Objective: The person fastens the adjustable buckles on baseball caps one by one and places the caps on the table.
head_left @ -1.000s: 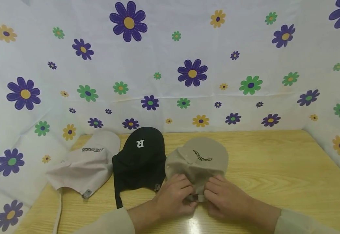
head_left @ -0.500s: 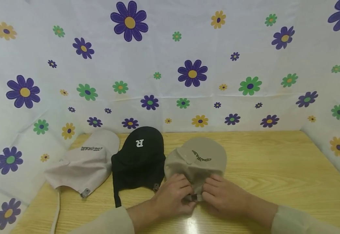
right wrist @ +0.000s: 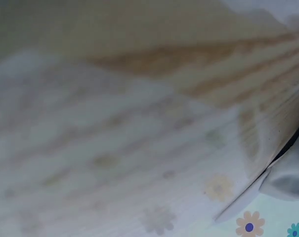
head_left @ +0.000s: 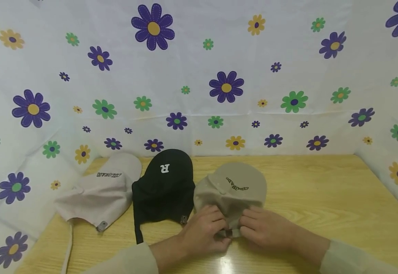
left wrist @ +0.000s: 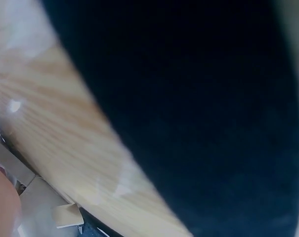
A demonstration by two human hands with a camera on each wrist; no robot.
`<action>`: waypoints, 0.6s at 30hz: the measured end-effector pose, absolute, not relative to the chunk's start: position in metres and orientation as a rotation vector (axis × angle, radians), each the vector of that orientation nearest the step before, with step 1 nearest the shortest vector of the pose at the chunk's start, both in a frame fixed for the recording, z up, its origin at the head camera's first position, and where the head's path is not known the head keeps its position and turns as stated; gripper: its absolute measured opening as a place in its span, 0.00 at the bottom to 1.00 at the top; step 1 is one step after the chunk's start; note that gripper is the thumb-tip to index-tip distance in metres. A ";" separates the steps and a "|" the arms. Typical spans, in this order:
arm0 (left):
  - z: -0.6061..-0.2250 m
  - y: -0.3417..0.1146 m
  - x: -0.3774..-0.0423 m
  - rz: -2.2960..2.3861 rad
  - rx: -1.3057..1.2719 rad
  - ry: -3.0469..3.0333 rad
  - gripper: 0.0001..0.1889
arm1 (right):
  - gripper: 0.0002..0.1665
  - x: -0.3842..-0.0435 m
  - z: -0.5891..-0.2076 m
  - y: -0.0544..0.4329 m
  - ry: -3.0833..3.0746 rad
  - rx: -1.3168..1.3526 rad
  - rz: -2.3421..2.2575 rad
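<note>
A khaki cap (head_left: 241, 173) with dark COLORADO lettering lies right of centre on the table, its brim toward the back. My left hand (head_left: 205, 228) grips the left side of its rear opening, fingers curled on the cloth. On the opposite side my right hand (head_left: 264, 230) pinches the rear edge near the strap's end. Between the two hands shows a small metal buckle (head_left: 229, 233) on the strap; fingertips partly hide it. Beside the left hand lies a black cap (head_left: 166, 190) with a white R. A blurred black surface (left wrist: 198, 118) fills much of the left wrist view.
A pale pinkish-grey COLORADO cap (head_left: 99, 190) lies at the far left, its loose strap (head_left: 69, 247) hanging toward the near edge. The wooden table (head_left: 322, 190) extends to the right. A white cloth (head_left: 199, 64) with printed flowers stands behind and at both sides.
The head view shifts slightly. Both hands stay at the rear of the khaki cap, with only tiny finger movement around the strap and buckle; the other caps lie as before.
</note>
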State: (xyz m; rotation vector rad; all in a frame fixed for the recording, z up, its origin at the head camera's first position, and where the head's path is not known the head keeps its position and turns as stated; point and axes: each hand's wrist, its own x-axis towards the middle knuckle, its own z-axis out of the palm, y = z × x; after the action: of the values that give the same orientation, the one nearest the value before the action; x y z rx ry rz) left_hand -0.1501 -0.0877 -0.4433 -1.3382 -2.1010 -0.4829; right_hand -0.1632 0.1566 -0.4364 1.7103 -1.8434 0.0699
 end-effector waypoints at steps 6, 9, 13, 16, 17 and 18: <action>-0.444 -0.088 -0.151 -0.529 -1.337 -2.111 0.10 | 0.07 -0.161 -0.435 0.156 -1.919 1.691 0.079; -0.444 -0.087 -0.151 -0.549 -1.342 -2.113 0.09 | 0.11 -0.161 -0.436 0.157 -1.953 1.675 0.089; -0.444 -0.088 -0.152 -0.561 -1.343 -2.115 0.09 | 0.14 -0.162 -0.436 0.158 -1.957 1.662 0.080; -0.444 -0.088 -0.152 -0.579 -1.339 -2.121 0.09 | 0.14 -0.162 -0.437 0.158 -1.957 1.656 0.077; -0.444 -0.088 -0.152 -0.584 -1.336 -2.125 0.09 | 0.14 -0.162 -0.437 0.158 -1.956 1.651 0.077; -0.444 -0.089 -0.152 -0.589 -1.336 -2.125 0.09 | 0.14 -0.162 -0.437 0.158 -1.958 1.645 0.078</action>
State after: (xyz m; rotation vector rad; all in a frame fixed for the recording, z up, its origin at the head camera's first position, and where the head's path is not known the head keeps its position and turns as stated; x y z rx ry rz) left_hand -0.1525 -0.0886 -0.4438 -1.3360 -2.1253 -0.5886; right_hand -0.1617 0.1576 -0.4366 1.6454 -1.9580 0.0777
